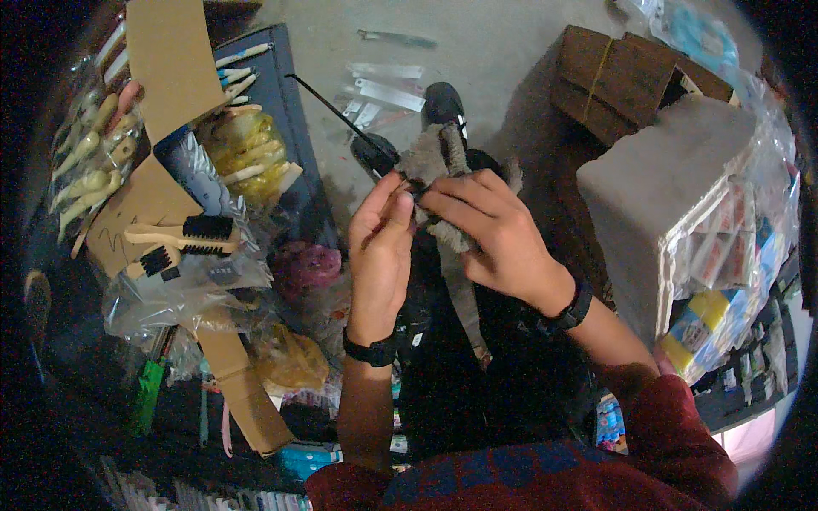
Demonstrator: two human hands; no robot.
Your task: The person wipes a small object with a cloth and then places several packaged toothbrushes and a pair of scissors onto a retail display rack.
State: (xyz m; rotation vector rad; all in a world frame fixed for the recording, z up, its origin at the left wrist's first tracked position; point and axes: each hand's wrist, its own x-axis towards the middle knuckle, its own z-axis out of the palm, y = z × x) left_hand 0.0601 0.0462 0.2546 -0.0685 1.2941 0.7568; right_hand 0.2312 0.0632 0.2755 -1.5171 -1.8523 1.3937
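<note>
My left hand [382,246] is raised over my lap, with thumb and fingertips pinching a small dark piece [415,186]. A thin black rod [332,110] slants from the upper left down to these fingertips; whether it joins the dark piece is hidden. My right hand [495,230] meets the left from the other side, its fingers curled over a fuzzy grey cloth [423,156] and touching the dark piece. A twisted part of the cloth [455,150] sticks up beyond the knuckles. Below the hands, a tapering grey strip [461,300] hangs over my dark trousers.
Wooden-handled black brushes [208,235] lie on cardboard [150,198] and plastic bags at left. Bagged wooden handles [249,150] sit beside a dark tray edge [313,172]. Clear strips [390,92] lie on the floor beyond my shoes [442,102]. Cardboard [613,80] and white [664,147] boxes stand right.
</note>
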